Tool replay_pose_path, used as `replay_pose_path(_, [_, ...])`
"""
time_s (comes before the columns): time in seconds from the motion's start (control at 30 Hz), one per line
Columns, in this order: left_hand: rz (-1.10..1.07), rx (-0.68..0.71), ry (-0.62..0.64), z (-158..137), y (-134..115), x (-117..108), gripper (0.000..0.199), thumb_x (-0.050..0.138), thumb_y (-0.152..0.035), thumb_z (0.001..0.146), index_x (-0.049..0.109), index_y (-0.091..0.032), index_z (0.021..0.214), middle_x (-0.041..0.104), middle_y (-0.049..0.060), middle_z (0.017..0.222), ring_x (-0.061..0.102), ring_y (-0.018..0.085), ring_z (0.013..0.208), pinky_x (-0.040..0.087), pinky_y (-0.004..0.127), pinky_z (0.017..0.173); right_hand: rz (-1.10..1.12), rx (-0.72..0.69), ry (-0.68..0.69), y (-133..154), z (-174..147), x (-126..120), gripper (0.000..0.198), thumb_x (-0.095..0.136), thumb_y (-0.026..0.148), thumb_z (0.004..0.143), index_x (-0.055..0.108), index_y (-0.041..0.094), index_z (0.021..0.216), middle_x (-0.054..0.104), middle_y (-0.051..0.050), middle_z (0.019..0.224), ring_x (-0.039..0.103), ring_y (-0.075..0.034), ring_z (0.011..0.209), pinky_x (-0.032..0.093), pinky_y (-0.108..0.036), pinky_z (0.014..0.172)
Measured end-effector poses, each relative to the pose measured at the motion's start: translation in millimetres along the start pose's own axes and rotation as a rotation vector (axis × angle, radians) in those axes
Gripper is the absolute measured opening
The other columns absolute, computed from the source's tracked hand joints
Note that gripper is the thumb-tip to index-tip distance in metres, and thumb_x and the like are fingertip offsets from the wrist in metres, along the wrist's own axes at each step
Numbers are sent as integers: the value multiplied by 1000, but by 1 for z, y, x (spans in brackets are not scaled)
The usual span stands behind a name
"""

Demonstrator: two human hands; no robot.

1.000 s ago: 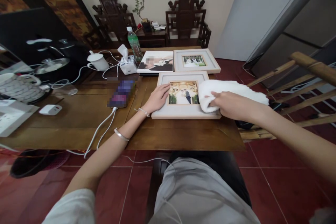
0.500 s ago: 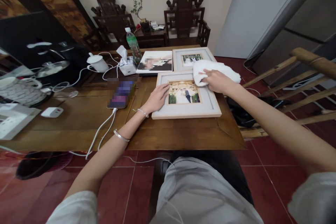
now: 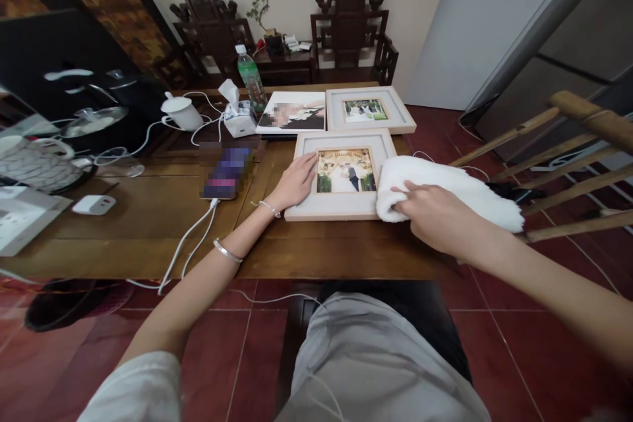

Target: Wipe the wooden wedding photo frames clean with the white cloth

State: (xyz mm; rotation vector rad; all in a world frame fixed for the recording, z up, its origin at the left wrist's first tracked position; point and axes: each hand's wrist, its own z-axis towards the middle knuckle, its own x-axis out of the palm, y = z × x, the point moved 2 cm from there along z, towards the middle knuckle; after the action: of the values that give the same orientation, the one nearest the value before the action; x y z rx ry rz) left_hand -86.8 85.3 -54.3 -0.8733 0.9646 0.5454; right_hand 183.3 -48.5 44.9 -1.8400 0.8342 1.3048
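A picture frame (image 3: 341,206) with a pale wooden border lies flat near the table's front right, a wedding photo (image 3: 346,171) in its middle. My left hand (image 3: 295,183) rests on its left side, fingers stretched out flat over the border. Bunched in my right hand (image 3: 430,214) is a folded white towel (image 3: 465,188), pressed against the frame's right side and covering its lower right corner. The towel's far end hangs past the table's right edge. Behind lie a second picture frame (image 3: 403,120) and a photo panel (image 3: 314,104), side by side.
Left of the frame lies a phone (image 3: 225,175) with a white cable plugged in. A tissue box (image 3: 241,120), a green-labelled bottle (image 3: 251,79), a lidded white cup (image 3: 182,112) and a charger (image 3: 93,204) stand farther left. A bamboo rack (image 3: 558,145) is beyond the right edge.
My right hand and the towel have slid from the frame's upper right corner down to its lower right corner, toward me. The left hand keeps its place on the frame.
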Motion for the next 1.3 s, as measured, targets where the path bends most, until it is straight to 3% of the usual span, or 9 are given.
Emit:
replay_pose_path(0.13, [-9, -11, -6, 0, -2, -2, 52, 34, -31, 103, 48, -16, 151, 47, 12, 160, 41, 27, 149, 29, 49, 127, 18, 4, 22, 25, 21, -15, 35, 45, 1, 87, 76, 10, 101, 73, -22, 114, 66, -39, 110, 56, -46, 81])
replay_pose_path(0.23, [-29, -31, -11, -1, -3, -3, 53, 32, -34, 104, 49, -15, 150, 47, 12, 160, 41, 26, 150, 28, 46, 128, 67, -44, -5, 50, 41, -20, 34, 48, 3, 88, 76, 12, 104, 72, -21, 122, 68, -36, 107, 57, -45, 80])
replay_pose_path(0.43, [-59, -5, -5, -5, -1, -6, 54, 29, -40, 106, 50, -15, 149, 48, 12, 160, 41, 26, 150, 28, 48, 127, 116, -236, -259, 82, 72, -10, 30, 48, 12, 94, 76, 18, 103, 68, -11, 136, 62, -32, 123, 57, -42, 89])
replay_pose_path(0.6, [-15, -7, 10, -3, 0, -3, 55, 30, -39, 105, 49, -12, 150, 48, 14, 159, 40, 27, 150, 27, 49, 127, 100, -163, -234, 38, 67, -14, 43, 49, 0, 89, 75, 16, 118, 56, -12, 153, 56, -32, 135, 56, -42, 97])
replay_pose_path(0.67, [2, -10, 22, -1, 0, -2, 56, 31, -39, 105, 49, -11, 151, 47, 15, 160, 39, 27, 151, 27, 48, 128, 48, -77, -346, 5, 67, -22, 46, 47, -1, 90, 72, 14, 125, 45, -16, 160, 50, -35, 141, 52, -50, 104])
replay_pose_path(0.8, [13, -10, 20, -1, 0, -2, 55, 32, -39, 106, 48, -14, 152, 46, 13, 160, 39, 26, 151, 28, 46, 128, -78, 14, -569, -47, 86, -29, 40, 46, 5, 96, 74, 17, 122, 34, -9, 168, 26, -39, 155, 27, -65, 120])
replay_pose_path(0.9, [11, -15, 16, -2, 0, -2, 54, 32, -39, 106, 49, -14, 151, 47, 12, 160, 40, 26, 150, 28, 46, 127, -128, 39, -448, -58, 111, -13, 41, 44, 3, 95, 74, 13, 121, 34, -13, 168, 24, -42, 155, 26, -64, 120])
replay_pose_path(1.07, [-16, -37, 13, -2, -1, -3, 53, 33, -38, 106, 51, -15, 149, 48, 11, 160, 42, 25, 150, 28, 46, 127, -154, 6, -240, -39, 126, 17, 48, 45, 1, 91, 70, 12, 131, 39, -16, 164, 38, -44, 145, 34, -59, 114])
replay_pose_path(1.3, [-25, -27, -23, -2, 1, 1, 53, 34, -39, 106, 52, -14, 149, 47, 12, 160, 40, 25, 151, 28, 47, 128, -87, -68, -41, 13, 58, -3, 42, 44, 3, 89, 74, 13, 117, 56, -20, 149, 61, -40, 119, 51, -48, 89])
